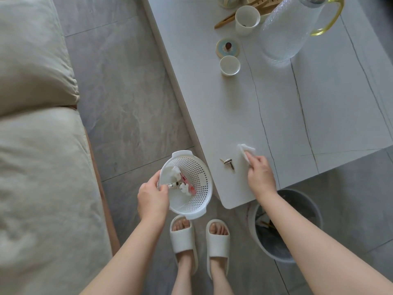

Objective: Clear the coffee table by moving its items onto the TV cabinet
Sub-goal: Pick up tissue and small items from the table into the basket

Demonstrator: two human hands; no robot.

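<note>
My left hand [152, 198] grips the rim of a white perforated basket [194, 188], held just off the near corner of the white coffee table [287, 116]. Crumpled tissue and a pink packet lie inside the basket. My right hand [260, 174] pinches a white tissue [246, 150] on the table top near that corner. A small metal nail clipper [228, 163] lies on the table between my hands. Farther back stand two white cups [230, 65] [247, 19], a round coaster [227, 47] and a clear glass pitcher [291, 28] with a yellow handle.
A grey waste bin [285, 225] stands on the floor under the table's near edge, by my right forearm. A beige sofa [40, 145] fills the left. Grey tiled floor runs between sofa and table. A wooden rack [263, 1] sits at the table's far end.
</note>
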